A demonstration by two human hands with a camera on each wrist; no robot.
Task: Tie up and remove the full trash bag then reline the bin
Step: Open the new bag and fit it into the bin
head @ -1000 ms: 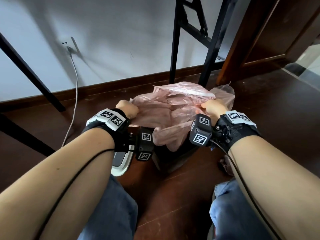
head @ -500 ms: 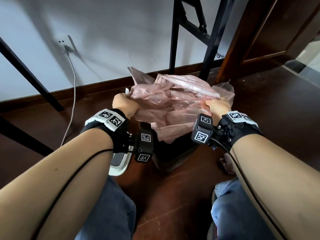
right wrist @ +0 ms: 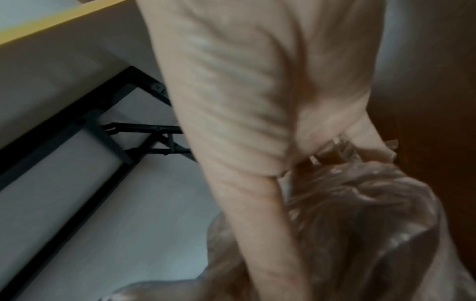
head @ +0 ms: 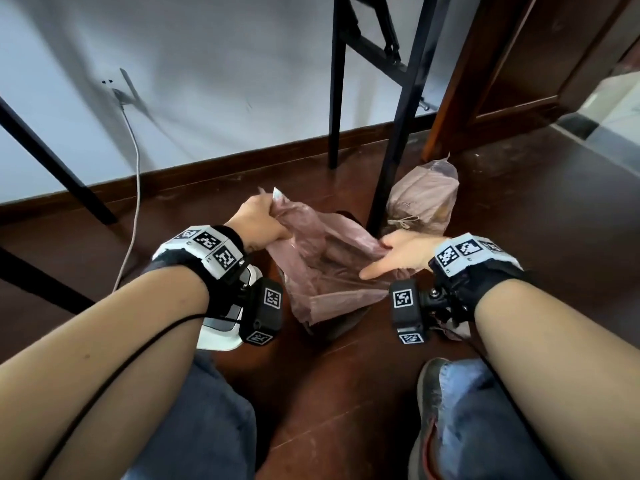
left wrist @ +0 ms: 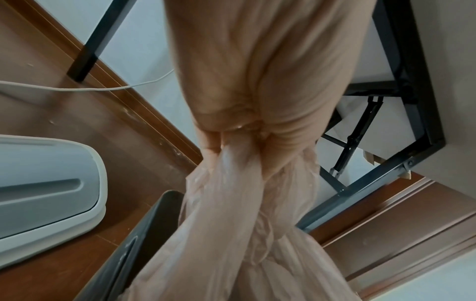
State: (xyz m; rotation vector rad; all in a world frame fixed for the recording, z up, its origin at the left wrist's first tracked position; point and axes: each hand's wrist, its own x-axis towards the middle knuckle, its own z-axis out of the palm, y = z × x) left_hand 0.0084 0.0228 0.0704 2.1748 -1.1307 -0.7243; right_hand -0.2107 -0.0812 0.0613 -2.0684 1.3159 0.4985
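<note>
A thin pink liner bag (head: 322,268) hangs open over the dark bin (head: 341,325), which it mostly hides. My left hand (head: 268,220) grips the bag's bunched far-left edge; in the left wrist view the plastic (left wrist: 231,183) is gathered in that fist (left wrist: 231,142) above the bin's rim (left wrist: 144,230). My right hand (head: 388,252) holds the bag's right edge, thumb stretched out along it; the right wrist view is blurred and shows plastic (right wrist: 360,203) pinched at the fingers (right wrist: 360,142). A full tied bag (head: 424,199) stands on the floor behind my right hand.
The bin's white lid (head: 221,329) lies on the dark wood floor by my left wrist. Black table legs (head: 398,133) rise just behind the bin. A white cable (head: 133,188) runs down the wall at left. My knees are close below.
The billowed bag has come down from chest height onto the bin. My hands have moved apart and lowered, spreading its mouth. The tied bag behind is now uncovered.
</note>
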